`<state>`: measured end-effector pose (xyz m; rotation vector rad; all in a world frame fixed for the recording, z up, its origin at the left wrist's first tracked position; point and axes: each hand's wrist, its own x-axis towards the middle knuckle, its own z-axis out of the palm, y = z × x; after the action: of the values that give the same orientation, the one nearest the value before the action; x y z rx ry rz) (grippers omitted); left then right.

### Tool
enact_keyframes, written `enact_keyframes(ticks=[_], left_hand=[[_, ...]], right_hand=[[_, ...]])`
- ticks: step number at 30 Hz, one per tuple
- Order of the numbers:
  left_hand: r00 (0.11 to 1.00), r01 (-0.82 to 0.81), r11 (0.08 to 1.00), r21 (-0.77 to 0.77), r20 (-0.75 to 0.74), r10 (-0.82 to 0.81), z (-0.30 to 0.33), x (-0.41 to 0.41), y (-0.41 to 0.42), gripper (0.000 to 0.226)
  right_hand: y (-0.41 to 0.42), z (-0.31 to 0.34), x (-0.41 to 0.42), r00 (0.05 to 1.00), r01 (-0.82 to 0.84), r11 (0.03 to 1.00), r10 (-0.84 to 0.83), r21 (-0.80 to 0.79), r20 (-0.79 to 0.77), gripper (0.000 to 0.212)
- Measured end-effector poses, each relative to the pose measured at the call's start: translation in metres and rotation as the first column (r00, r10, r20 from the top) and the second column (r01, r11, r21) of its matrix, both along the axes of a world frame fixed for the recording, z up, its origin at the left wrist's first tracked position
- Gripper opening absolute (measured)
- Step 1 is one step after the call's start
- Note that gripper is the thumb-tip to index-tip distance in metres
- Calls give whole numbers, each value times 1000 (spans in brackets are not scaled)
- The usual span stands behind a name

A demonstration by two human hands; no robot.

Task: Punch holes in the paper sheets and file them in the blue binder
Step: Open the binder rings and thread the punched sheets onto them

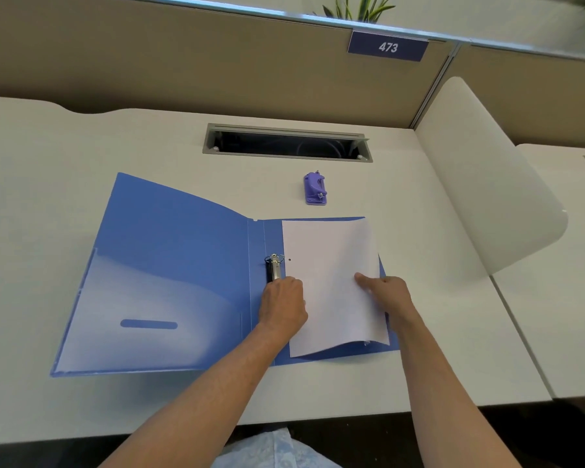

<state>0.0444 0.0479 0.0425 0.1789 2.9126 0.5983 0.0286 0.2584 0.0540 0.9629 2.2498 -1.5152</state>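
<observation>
- The blue binder point(169, 265) lies open on the desk point(48, 157), with the paper sheets point(331, 265) on its right half, one punched hole showing beside the ring clip point(274, 268)
- Punching looks done; threading the sheets onto the rings seems left
- Left hand point(282, 307) curls at the clip's near end; I cannot tell what it grips
- Right hand point(387, 293) pinches the sheets' right edge, lifting them a little
- The purple hole punch point(315, 189) sits well apart behind, and bare desk lies right of the binder

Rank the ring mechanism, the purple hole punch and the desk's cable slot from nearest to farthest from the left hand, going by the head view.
From the left hand:
1. Ring mechanism, at its fingertips on the binder spine.
2. Purple hole punch, beyond the binder, slightly right.
3. Cable slot, farthest back.
</observation>
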Motion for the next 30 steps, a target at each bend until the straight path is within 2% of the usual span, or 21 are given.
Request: enact_keyframes(ticks=[5, 11, 16, 20, 23, 25, 27, 30], left_hand=[[1000, 9, 1000, -2, -14, -9, -1, -1, 0, 9], [999, 40, 999, -11, -35, -40, -1, 0, -2, 7], [999, 42, 998, 35, -14, -42, 0, -1, -6, 9], [999, -18, 980, 196, 48, 9, -2, -6, -15, 17], [985, -163, 900, 403, 111, 128, -5, -11, -24, 29], [957, -290, 794, 535, 174, 232, -4, -14, -30, 20], [915, -400, 689, 605, 223, 336, -5, -21, -35, 9], [864, -482, 614, 625, 225, 450, -1, -27, -42, 11]], right_hand=[[13, 3, -5, 998, 33, 985, -42, -170, -49, 40], [25, 2, 2, 994, -92, 992, 87, -84, -58, 8], [30, -8, 8, 987, -139, 988, 134, -62, -87, 12], [31, -12, 12, 990, -102, 991, 92, -83, -111, 14], [36, -13, 14, 990, -97, 987, 83, -125, -115, 15], [38, -13, 13, 990, -95, 980, 75, -173, -117, 15], [40, -13, 10, 990, -100, 971, 75, -219, -119, 14], [39, -15, 4, 988, -119, 957, 88, -264, -124, 13]])
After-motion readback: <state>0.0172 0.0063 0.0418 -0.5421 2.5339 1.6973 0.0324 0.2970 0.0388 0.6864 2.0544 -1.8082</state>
